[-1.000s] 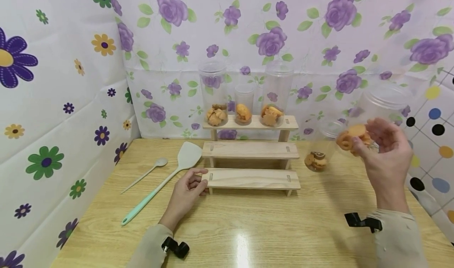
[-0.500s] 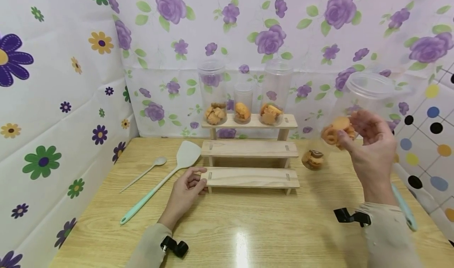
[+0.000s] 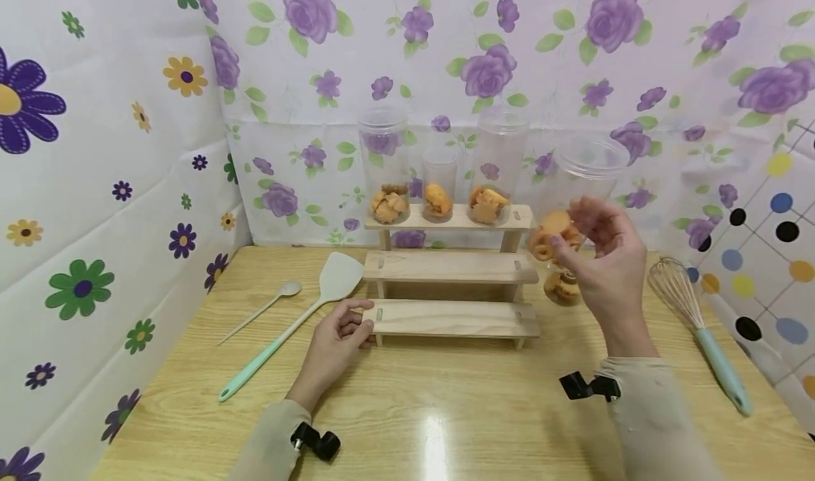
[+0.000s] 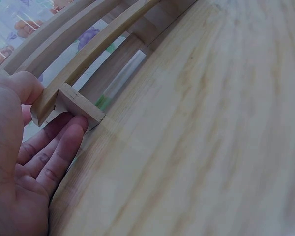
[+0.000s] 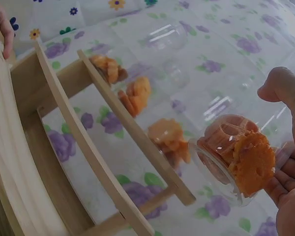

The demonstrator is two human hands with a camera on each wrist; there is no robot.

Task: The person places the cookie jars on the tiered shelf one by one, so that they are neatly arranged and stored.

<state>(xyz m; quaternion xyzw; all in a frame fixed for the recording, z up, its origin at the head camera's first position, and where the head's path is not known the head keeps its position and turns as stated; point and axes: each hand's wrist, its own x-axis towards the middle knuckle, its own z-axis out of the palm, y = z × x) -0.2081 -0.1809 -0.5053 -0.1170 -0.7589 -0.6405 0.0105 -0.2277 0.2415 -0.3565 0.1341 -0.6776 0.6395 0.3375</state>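
My right hand (image 3: 608, 262) grips a tall clear jar (image 3: 586, 177) near its base, raised beside the right end of a three-tier wooden stand (image 3: 446, 265). In the right wrist view, ring-shaped and flat cookies (image 5: 253, 162) lie in the jar's bottom. At the stand's left end my left hand (image 3: 334, 343) holds the lowest shelf; the left wrist view has its thumb on the board and its fingers (image 4: 64, 145) by the leg below. Along the top tier stand a tall jar (image 3: 384, 163), a small jar (image 3: 439, 173) and another tall jar (image 3: 501, 159), each with cookies.
Behind the raised jar, another cookie jar (image 3: 562, 291) stands on the table (image 3: 433, 403), partly hidden. A whisk (image 3: 722, 364) lies at the right. To the left lie a spatula (image 3: 337, 279) and a thin spoon (image 3: 289, 289). Flowered cloth (image 3: 395, 56) closes off the back.
My right hand has carried the cookie jar leftward, from the right side toward the stand, and the whisk has come into sight. The left hand has kept its hold on the shelf.
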